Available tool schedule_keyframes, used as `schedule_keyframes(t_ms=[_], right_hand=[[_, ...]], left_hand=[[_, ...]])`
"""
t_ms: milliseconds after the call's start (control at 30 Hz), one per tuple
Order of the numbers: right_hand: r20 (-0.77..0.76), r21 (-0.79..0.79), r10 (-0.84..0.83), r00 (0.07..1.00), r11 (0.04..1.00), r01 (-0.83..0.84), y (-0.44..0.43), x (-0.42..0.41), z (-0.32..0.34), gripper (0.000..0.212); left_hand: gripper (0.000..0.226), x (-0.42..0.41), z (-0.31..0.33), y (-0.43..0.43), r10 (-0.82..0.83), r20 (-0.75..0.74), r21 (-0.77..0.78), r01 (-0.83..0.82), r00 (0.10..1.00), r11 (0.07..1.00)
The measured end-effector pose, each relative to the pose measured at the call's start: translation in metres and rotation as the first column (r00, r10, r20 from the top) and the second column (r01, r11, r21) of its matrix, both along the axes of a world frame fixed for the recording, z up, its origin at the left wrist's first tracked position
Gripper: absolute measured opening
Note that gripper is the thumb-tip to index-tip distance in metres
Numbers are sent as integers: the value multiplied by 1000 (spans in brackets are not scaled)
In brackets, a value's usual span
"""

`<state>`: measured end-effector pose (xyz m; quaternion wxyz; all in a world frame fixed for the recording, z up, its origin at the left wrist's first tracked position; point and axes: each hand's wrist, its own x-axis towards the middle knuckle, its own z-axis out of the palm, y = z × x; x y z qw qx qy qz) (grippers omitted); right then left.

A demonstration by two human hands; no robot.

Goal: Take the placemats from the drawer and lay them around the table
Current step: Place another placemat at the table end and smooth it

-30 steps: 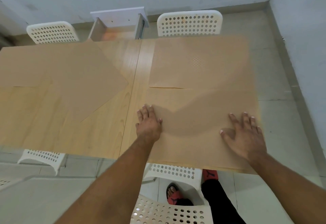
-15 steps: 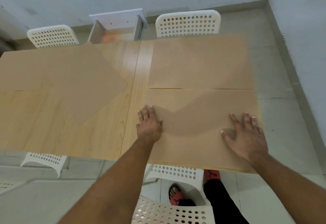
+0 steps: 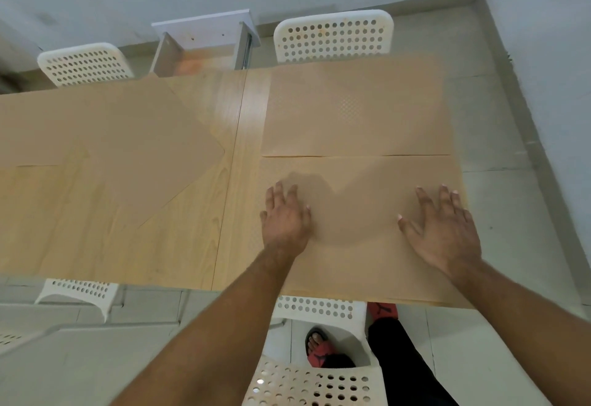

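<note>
Both flat hands, left hand (image 3: 285,220) and right hand (image 3: 443,229), fingers spread, press the thin tan rectangular placemat (image 3: 361,264), which could slide off the pale wooden worktop (image 3: 198,239) edge.

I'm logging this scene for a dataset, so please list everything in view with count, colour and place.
light wooden table: one, pale wood, centre
thin tan rectangular placemats: at least three, tan, two squared at right, one skewed at left
white perforated plastic chairs: four, white, two far side, two near side
open white drawer: one, white, beyond far edge
red sandals: two, red, floor below
left hand: one, flat on near right placemat
right hand: one, flat on same placemat
</note>
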<state>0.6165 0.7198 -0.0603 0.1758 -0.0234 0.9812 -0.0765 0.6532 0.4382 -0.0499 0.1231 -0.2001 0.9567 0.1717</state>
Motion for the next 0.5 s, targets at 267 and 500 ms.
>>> schedule_keyframes(t_ms=[267, 500], right_hand=[[-60, -20, 56, 997, 998, -57, -8, -65, -24, 73], [-162, -17, 68, 984, 997, -72, -2, -53, -50, 69]], left_hand=[[52, -24, -18, 120, -308, -106, 52, 314, 945, 948], [54, -25, -54, 159, -286, -134, -12, 287, 949, 958]])
